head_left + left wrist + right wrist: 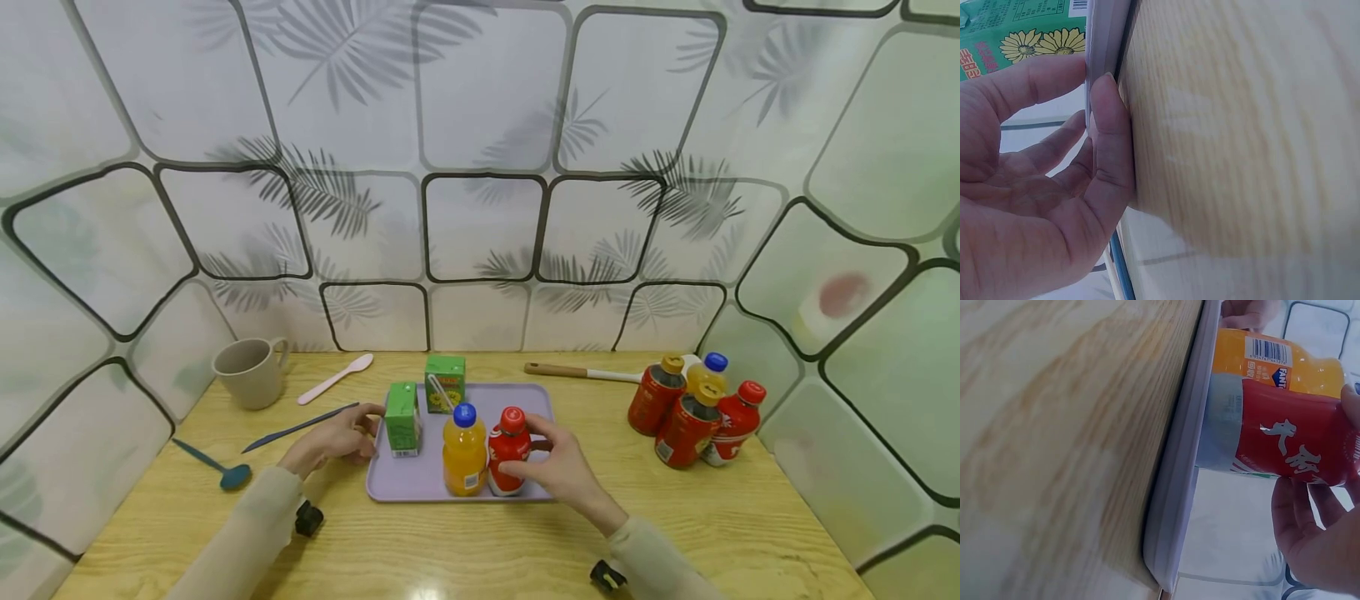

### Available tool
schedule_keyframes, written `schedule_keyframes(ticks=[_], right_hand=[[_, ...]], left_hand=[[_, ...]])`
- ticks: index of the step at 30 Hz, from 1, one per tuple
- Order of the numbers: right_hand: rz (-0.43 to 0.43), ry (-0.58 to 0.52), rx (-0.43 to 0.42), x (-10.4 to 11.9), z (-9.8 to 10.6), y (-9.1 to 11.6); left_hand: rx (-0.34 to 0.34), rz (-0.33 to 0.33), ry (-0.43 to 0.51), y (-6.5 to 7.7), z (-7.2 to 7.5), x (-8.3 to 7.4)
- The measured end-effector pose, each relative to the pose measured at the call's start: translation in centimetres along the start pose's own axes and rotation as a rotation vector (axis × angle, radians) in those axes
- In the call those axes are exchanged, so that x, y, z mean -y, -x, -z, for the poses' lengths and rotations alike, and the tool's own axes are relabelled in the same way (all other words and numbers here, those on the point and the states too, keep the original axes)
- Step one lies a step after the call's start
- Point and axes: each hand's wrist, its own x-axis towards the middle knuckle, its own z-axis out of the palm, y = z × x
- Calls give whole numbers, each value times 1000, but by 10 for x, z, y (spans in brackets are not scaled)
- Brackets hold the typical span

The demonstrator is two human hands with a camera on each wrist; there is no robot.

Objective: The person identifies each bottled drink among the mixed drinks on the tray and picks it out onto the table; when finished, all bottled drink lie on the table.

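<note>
Fingers (1288,515) of the right hand (561,468) curl loosely around a red bottle (504,443), thumb on one side, fingertips opposite. It is upright at the near right part of a lilac tray (405,498), just beside an orange drink bottle (463,457). At the tray's left edge, the left hand (341,437) has half-bent fingers that seem to pinch the rim, near a green carton (403,423).

Doing this well probably means a light, even hold: bottle vertical, its side not nudging the orange one, thumb and fingertips letting go together, while the left hand steadies the tray.

Some details are missing. From the right wrist, the tray wall hides the red bottle's base, so full contact below cannot be confirmed, and its cap is cut off. A pale thin stick, maybe a straw, crosses a rear carton (453,379). On the right, a yellow bottle (705,381) is mostly covered by dark red ones.
</note>
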Motion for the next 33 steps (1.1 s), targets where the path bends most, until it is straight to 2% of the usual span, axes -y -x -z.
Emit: schedule_keyframes(ticks=[7, 11, 21, 33], right_hand=[[-51, 0, -54, 1, 0, 2], [-73, 5, -113, 0, 4, 1], [-94, 16, -229, 6, 28, -3], [-85, 32, -281, 1, 51, -4]], left_hand=[[0, -4, 4, 0, 0, 1], [-2, -1, 3, 0, -1, 1], [1, -9, 14, -2, 0, 3], [2, -4, 17, -1, -1, 1]])
